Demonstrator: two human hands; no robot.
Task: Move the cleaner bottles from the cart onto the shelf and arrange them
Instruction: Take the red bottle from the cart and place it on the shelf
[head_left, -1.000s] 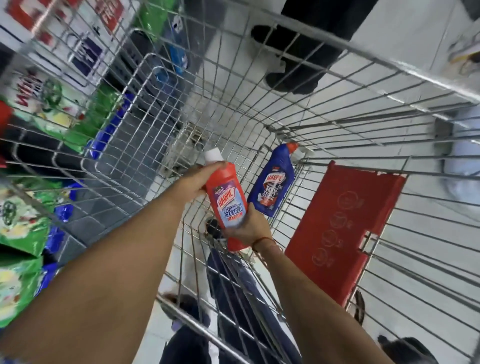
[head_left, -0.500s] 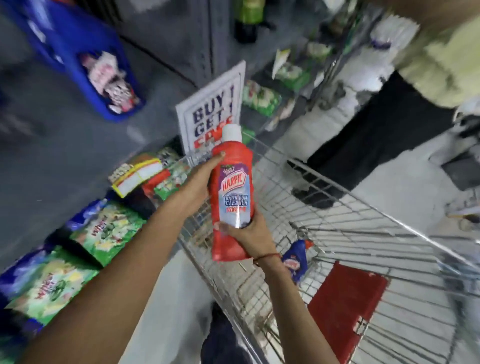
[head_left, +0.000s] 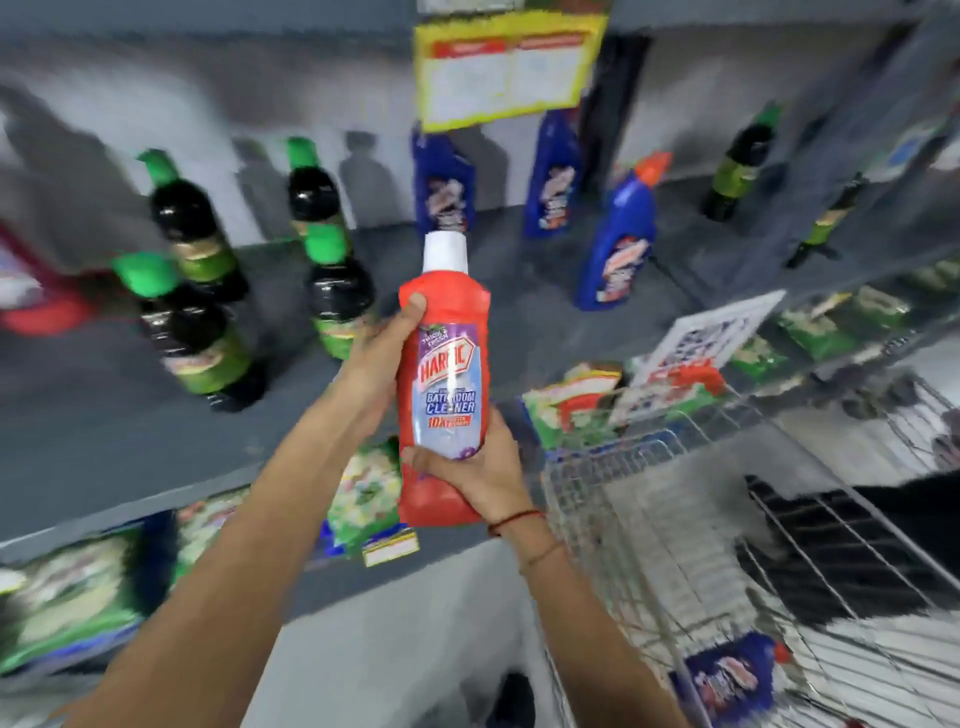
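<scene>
I hold a red bathroom cleaner bottle (head_left: 445, 374) with a white cap upright in front of the grey shelf (head_left: 104, 447). My left hand (head_left: 376, 358) grips its upper side, thumb on the shoulder. My right hand (head_left: 480, 473) wraps its lower part from the right. On the shelf stand three blue cleaner bottles (head_left: 618, 244). A further blue bottle (head_left: 727, 680) lies in the wire cart (head_left: 613, 478) at lower right.
Several dark bottles with green caps (head_left: 192, 332) stand on the shelf's left half. A yellow-framed price sign (head_left: 506, 67) hangs above. Green packets (head_left: 67, 597) fill the lower shelf, and a white promo sign (head_left: 701, 343) stands by the cart.
Both hands lifted the red bottle out of the cart and up to shelf height. My view swung from the cart to the shelf.
</scene>
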